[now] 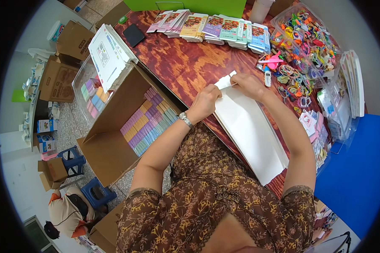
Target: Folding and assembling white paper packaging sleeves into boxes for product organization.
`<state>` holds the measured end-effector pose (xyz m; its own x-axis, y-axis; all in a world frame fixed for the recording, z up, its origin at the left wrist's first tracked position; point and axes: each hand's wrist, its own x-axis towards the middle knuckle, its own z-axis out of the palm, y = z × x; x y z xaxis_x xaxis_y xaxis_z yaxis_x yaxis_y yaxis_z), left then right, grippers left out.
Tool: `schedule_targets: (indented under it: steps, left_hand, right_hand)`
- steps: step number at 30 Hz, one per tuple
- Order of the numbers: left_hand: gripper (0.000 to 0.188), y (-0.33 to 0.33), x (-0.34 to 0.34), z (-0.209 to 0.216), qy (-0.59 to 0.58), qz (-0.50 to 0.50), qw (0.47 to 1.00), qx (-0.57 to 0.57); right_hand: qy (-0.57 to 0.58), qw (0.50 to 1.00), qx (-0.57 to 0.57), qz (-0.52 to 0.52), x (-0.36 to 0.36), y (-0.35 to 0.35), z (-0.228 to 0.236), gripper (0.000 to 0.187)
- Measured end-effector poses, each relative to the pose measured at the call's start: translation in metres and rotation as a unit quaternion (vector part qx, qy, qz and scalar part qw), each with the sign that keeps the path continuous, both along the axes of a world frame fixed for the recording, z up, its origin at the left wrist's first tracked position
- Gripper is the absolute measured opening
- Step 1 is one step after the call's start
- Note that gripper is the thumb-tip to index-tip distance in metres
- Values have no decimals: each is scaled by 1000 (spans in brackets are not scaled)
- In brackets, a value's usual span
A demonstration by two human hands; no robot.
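Observation:
A long white folded cardboard piece (250,130), perhaps a flat box, lies aslant on the table's front edge in front of me. My left hand (204,102), a watch at its wrist, has its fingers closed on the far left corner. At the same far end, my right hand (250,87) pinches the edge, thumb and fingers pressed together. A small white flap (226,81) sticks out between and beyond my hands. The fingertips partly hide the edge they grip.
Left of me stands an open brown carton (105,137) with rows of pastel packets (150,120). Printed small boxes (194,26) line the table's back. Colourful trinkets (302,46) fill a clear bin at right. A person (71,211) is at lower left near blue stools (98,193).

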<state>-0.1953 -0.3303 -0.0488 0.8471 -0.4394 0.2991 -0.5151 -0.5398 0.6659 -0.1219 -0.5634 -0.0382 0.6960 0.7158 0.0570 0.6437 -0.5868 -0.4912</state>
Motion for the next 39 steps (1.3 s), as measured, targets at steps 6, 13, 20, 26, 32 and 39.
schedule_targets:
  steps: [6, 13, 20, 26, 32, 39]
  left_hand:
    - [20, -1, -3, 1, 2, -1, 1000, 5]
    - [21, -13, -17, -3, -50, 112, 992, 6]
    - [9, -8, -20, -3, -136, 13, 983, 124]
    - [12, -8, -13, 1, -31, 28, 999, 14]
    - [22, -15, 5, -4, 120, 59, 983, 124]
    - [18, -21, -4, -4, 16, 84, 987, 136]
  right_hand:
    - [23, 1000, -13, 14, 0, 7, 17, 15]
    - [-45, 996, -72, 31, -13, -1, 5, 15]
    - [-161, 978, -4, 129, -15, -9, 1, 15]
    - [-11, 994, -25, 104, 0, -6, 11, 24]
    - [-87, 975, -177, 97, 0, 11, 9, 24]
    - [-40, 992, -92, 80, 1, -1, 3, 24]
